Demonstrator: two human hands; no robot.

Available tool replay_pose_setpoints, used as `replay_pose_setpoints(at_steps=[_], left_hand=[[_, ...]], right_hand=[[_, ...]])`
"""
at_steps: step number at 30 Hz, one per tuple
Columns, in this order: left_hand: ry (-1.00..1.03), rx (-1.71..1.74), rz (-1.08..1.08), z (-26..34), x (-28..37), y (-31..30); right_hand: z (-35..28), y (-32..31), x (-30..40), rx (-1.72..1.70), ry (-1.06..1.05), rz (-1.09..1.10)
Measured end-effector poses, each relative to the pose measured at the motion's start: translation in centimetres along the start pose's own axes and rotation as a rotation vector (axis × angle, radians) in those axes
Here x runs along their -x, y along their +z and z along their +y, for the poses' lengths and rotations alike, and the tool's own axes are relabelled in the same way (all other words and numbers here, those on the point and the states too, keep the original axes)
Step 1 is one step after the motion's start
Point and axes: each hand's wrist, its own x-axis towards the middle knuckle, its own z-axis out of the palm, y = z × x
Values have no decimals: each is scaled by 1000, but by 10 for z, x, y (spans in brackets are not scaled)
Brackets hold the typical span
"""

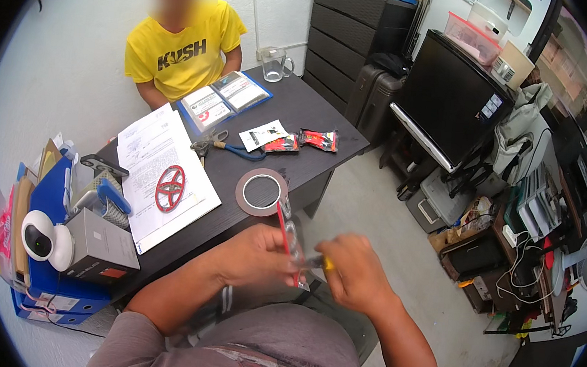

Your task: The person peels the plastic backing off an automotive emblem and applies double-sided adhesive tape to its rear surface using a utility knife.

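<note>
My left hand [254, 255] grips a narrow car-badge piece [285, 224] with a red face and shiny chrome-like parts, held upright above my lap. A small hand tool with a yellow part [327, 263] is in my right hand [359, 271], its dark end against or close to the badge piece. Motion blur hides the tool's exact kind. Just beyond my left hand, a roll of brown-edged tape [244, 192] lies flat by the desk's near edge. A red-and-grey oval Toyota emblem [170, 188] rests on printed papers [143, 156] to the left.
On the dark desk [310, 102] are keys on a blue strap [241, 152], red packets [320, 140], an open blue card album [209, 107] and a glass mug [273, 65]. A person in yellow [184, 56] sits opposite. A white camera [38, 236] and blue binders [65, 297] stand left.
</note>
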Motion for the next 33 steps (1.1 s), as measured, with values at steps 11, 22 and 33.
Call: replay_pose_setpoints(at_steps=[11,22,33], left_hand=[[-4,-59,87,1,2,-1],[51,-70,189,1,8,-13],[139,-204,315,10,42,-24]], right_hand=[[2,7,-4,-69,51,-27],[5,14,-10,-753,473,-5],[99,80,52,-689,985,37]])
